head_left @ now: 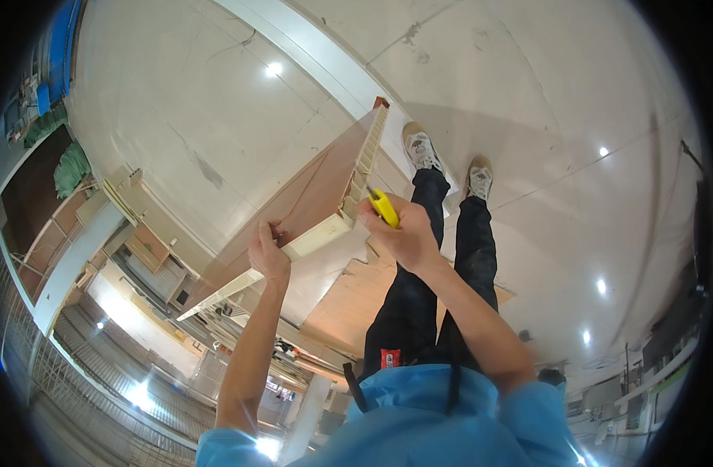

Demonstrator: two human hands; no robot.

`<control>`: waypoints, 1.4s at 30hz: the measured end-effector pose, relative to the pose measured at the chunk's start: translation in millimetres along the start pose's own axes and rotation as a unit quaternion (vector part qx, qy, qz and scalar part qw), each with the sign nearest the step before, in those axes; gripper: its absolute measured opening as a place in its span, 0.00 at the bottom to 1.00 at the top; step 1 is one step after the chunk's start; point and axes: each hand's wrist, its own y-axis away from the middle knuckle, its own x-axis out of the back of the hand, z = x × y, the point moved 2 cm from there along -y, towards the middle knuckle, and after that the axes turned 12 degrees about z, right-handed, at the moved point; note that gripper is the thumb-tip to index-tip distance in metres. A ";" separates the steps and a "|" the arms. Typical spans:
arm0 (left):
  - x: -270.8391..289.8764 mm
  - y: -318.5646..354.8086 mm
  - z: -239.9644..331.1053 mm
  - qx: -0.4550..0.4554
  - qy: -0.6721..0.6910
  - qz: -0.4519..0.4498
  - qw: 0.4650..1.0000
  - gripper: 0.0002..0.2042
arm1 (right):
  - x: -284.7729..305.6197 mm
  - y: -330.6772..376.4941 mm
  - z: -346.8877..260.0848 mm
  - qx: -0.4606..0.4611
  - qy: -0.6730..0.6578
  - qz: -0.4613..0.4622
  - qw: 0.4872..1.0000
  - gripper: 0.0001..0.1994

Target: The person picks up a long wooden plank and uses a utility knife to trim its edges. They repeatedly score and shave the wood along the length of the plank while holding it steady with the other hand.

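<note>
A brown board (313, 183) with pale, ribbed-looking edges is propped up in front of me, its corner pointing toward my body. My left hand (269, 251) is closed over the board's near edge, its fingertips curled onto the brown face. In my right hand (403, 233) is a yellow utility knife (383, 208), its dark tip pointing away from me toward the board's right-hand edge. That hand sits just beside the board's corner; I cannot tell whether the tip touches the edge. A small reddish-brown piece (382, 102) shows at the board's far end.
My shoes (424, 148) stand on the pale floor (559, 179), right of the board. A light-coloured beam (325, 58) runs along the floor beyond. A light-brown sheet (348, 303) lies below the board near my legs. Stacked panels (146, 245) and green cloth (72, 167) are at the left.
</note>
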 end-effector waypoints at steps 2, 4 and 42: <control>-1.1 0.7 2.5 -0.018 -0.033 0.004 0.999 0.27 | -10.6 -1.4 -13.1 0.032 0.065 0.001 0.997 0.14; -2.2 3.7 5.6 -0.014 -0.053 0.001 0.998 0.27 | -15.5 -2.4 -22.1 0.039 0.113 -0.002 0.993 0.13; -129.9 122.7 72.3 -0.071 -0.021 0.510 0.857 0.33 | 64.2 -241.4 -19.1 -0.005 0.311 -0.312 0.898 0.23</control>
